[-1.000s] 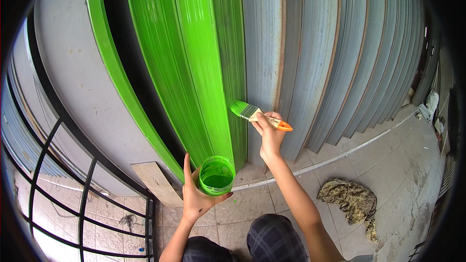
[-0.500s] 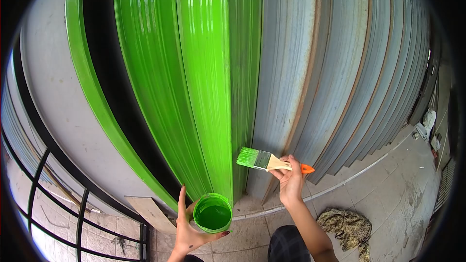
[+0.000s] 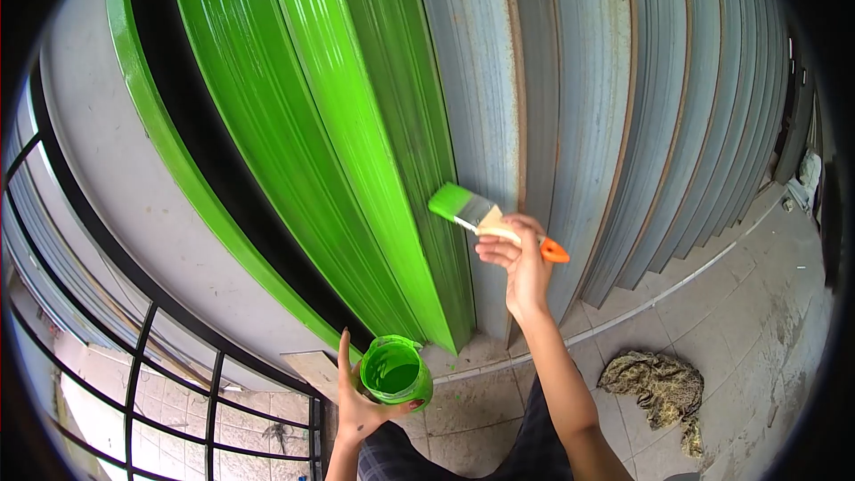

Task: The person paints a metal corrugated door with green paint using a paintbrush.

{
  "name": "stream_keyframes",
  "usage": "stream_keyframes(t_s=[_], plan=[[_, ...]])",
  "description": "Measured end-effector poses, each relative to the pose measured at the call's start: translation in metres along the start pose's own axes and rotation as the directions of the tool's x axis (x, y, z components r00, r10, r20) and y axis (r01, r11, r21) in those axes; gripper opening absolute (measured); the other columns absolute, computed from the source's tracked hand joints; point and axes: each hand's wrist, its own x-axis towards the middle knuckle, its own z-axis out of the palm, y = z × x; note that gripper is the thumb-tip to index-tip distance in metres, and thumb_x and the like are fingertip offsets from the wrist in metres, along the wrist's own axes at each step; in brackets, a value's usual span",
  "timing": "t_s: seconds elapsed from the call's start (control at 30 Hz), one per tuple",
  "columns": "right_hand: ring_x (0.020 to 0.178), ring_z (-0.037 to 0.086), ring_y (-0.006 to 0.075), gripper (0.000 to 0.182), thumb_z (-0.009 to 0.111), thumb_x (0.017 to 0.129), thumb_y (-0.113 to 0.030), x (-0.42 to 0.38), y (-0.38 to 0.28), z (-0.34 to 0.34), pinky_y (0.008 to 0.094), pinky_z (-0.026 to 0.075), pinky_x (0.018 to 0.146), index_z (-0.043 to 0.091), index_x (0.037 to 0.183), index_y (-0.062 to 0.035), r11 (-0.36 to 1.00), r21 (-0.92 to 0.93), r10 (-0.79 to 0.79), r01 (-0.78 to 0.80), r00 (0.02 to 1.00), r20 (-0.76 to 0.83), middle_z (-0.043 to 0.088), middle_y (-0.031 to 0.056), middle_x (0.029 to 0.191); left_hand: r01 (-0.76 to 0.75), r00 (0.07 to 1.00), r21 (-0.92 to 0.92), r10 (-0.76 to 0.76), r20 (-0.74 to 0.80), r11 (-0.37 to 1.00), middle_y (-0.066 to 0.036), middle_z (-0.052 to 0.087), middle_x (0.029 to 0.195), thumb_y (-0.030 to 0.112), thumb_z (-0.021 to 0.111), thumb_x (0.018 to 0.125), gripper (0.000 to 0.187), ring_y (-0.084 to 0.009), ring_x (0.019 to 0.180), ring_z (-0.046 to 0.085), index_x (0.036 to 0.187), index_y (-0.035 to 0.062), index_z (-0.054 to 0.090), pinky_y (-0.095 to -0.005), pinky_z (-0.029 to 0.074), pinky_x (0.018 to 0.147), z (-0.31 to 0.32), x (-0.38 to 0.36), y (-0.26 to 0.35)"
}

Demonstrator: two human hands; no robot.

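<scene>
My left hand (image 3: 361, 405) is wrapped round a small tub of green paint (image 3: 394, 374), held upright low in the view with its wet inside showing. In my right hand (image 3: 524, 267) is a paintbrush (image 3: 488, 218) with a pale wooden handle, an orange tip and green-soaked bristles. The bristles overlap the green side face of a folding metal door (image 3: 405, 116), near the edge of the bare panel. Glossy green covers the left panels, while the bare grey panels (image 3: 588, 80) run off to the right with rusty brown edges.
A crumpled patterned cloth (image 3: 655, 387) lies on the tiled floor at right. Black metal grille bars (image 3: 138, 365) stand at lower left, beside a pale wall (image 3: 98, 142). A small flat board (image 3: 312, 372) leans by the door's foot. A floor track (image 3: 614, 325) curves along the base.
My right hand has lifted the brush higher up the door, its bristles turned more upward. The view has shifted, and the tub stays in my left hand.
</scene>
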Motion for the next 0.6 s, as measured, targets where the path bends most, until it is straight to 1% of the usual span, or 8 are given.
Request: stream_keyframes(t_s=[0.07,0.13,0.17,0.27,0.37,0.47,0.53,0.6], plan=[[0.062,0.066,0.0266,0.018,0.047,0.091,-0.015,0.018,-0.020,0.031,0.0322,0.056,0.057,0.054,0.097,0.0012,0.988,0.111,-0.116,0.107,0.990,0.079,0.064,0.0208,0.079,-0.035,0.999,0.056,0.035,0.011,0.998,-0.018,0.058,0.113,0.008,0.091,0.046,0.133,-0.0269,0.106,0.059,0.145,0.0029,0.003,-0.0408,0.046,0.096,-0.004,0.003,-0.001],[0.060,0.066,0.0258,0.019,0.046,0.091,-0.014,0.026,-0.012,0.036,0.0322,0.055,0.056,0.056,0.094,0.0022,0.984,0.091,-0.164,0.152,0.976,0.145,0.063,0.0207,0.075,-0.089,0.996,0.068,0.088,0.019,0.994,-0.018,0.058,0.113,0.008,0.091,0.046,0.133,-0.0271,0.106,0.059,0.145,0.0025,0.004,-0.0408,0.046,0.095,-0.005,0.005,-0.004],[0.057,0.065,0.0245,0.019,0.046,0.091,-0.013,0.020,-0.005,0.033,0.0314,0.055,0.054,0.057,0.091,0.0027,0.989,0.074,-0.139,0.131,0.984,0.112,0.063,0.0193,0.072,-0.083,0.996,0.058,0.082,0.030,0.995,-0.021,0.056,0.116,0.006,0.089,0.049,0.129,-0.0279,0.107,0.058,0.145,0.0049,0.002,-0.0399,0.045,0.096,-0.004,0.004,-0.001],[0.052,0.064,0.0214,0.018,0.047,0.090,-0.012,-0.008,0.049,-0.014,0.0279,0.053,0.047,0.057,0.088,0.0021,1.000,-0.012,-0.015,0.016,0.997,0.073,0.063,0.0180,0.070,-0.064,0.998,0.051,0.064,0.010,0.997,-0.020,0.056,0.116,0.005,0.089,0.049,0.129,-0.0275,0.107,0.059,0.145,0.0048,0.003,-0.0400,0.045,0.096,-0.002,0.003,0.001],[0.052,0.064,0.0204,0.018,0.048,0.089,-0.013,-0.018,0.059,-0.034,0.0274,0.053,0.046,0.058,0.087,0.0016,0.994,-0.003,0.113,-0.113,0.991,-0.073,0.063,0.0175,0.070,-0.042,0.999,0.033,0.042,-0.003,0.999,-0.019,0.057,0.115,0.002,0.089,0.045,0.130,-0.0279,0.105,0.059,0.145,0.0031,0.006,-0.0415,0.048,0.093,-0.004,0.000,0.000],[0.051,0.063,0.0197,0.017,0.048,0.088,-0.012,-0.001,0.019,0.003,0.0269,0.052,0.045,0.058,0.086,0.0015,0.999,-0.030,0.026,-0.026,1.000,-0.012,0.063,0.0174,0.069,-0.047,0.999,-0.006,0.047,-0.006,0.999,-0.019,0.057,0.115,-0.001,0.088,0.045,0.130,-0.0279,0.104,0.059,0.145,0.0041,0.006,-0.0412,0.048,0.092,-0.008,-0.002,-0.002],[0.049,0.062,0.0187,0.016,0.049,0.088,-0.012,0.013,-0.015,0.049,0.0266,0.050,0.044,0.058,0.086,0.0018,0.990,0.034,-0.143,0.140,0.984,0.107,0.063,0.0167,0.068,-0.045,0.999,0.007,0.045,-0.008,0.999,-0.018,0.057,0.114,-0.001,0.088,0.045,0.130,-0.0276,0.103,0.059,0.146,0.0044,0.006,-0.0412,0.049,0.091,-0.008,-0.003,-0.003],[0.049,0.061,0.0175,0.016,0.049,0.088,-0.011,0.025,-0.047,0.086,0.0262,0.049,0.044,0.057,0.085,0.0020,0.946,0.196,-0.290,0.259,0.945,0.149,0.062,0.0150,0.067,-0.039,0.999,0.006,0.039,-0.015,0.999,-0.018,0.057,0.113,0.000,0.088,0.046,0.129,-0.0273,0.102,0.060,0.146,0.0048,0.006,-0.0412,0.049,0.091,-0.007,-0.005,-0.003]])
